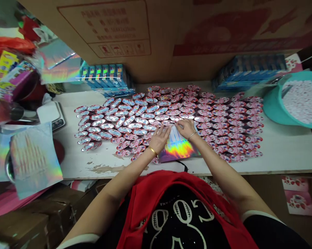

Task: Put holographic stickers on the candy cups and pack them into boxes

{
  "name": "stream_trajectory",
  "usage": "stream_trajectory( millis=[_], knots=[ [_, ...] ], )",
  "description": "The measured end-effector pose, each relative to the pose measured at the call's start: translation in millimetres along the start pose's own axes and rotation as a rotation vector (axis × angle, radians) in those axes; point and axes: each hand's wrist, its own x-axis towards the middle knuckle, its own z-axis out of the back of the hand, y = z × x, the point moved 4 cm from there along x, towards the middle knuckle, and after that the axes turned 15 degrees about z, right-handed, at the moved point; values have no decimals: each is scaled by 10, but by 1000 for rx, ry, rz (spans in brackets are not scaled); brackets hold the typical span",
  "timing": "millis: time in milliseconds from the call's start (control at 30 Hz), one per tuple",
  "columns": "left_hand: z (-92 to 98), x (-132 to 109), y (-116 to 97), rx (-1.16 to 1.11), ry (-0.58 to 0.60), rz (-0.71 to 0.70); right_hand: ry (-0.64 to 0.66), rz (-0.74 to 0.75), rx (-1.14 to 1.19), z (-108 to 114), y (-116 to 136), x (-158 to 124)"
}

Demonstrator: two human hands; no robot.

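Note:
A shiny rainbow-silver sheet (179, 149) lies in front of me, on top of the rows of small packs. My left hand (159, 139) rests flat at its left edge, fingers stretched out. At the sheet's upper edge my right hand (186, 128) is closed in a pinch; what sits between the fingertips is too small to make out. Pale strips show on the sheet between the hands. Many small oval-topped packs stand around both hands, with silvery tops (124, 112) on the left and pink tops (220, 119) on the right.
A large cardboard box (161, 41) stands behind the packs, with blue boxed goods (106, 77) and more blue boxes (249, 71) before it. At right is a turquoise basin (275, 103) of small printed pieces. A scale (57, 116) and a sheet of strips (32, 155) are left.

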Motion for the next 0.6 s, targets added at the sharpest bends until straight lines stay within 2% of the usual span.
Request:
stream_trajectory(
  millis=[300, 533, 600],
  knots=[
    [-44, -213, -19, -98, -108, -8, -4, -26, -10, 52, 167, -168],
    [76, -295, -43, -300, -138, 26, 0, -21, -48, 153, 311, -231],
    [141, -275, -33, -326, -179, 59, -2, 8, -57, 177, 360, -236]
  ],
)
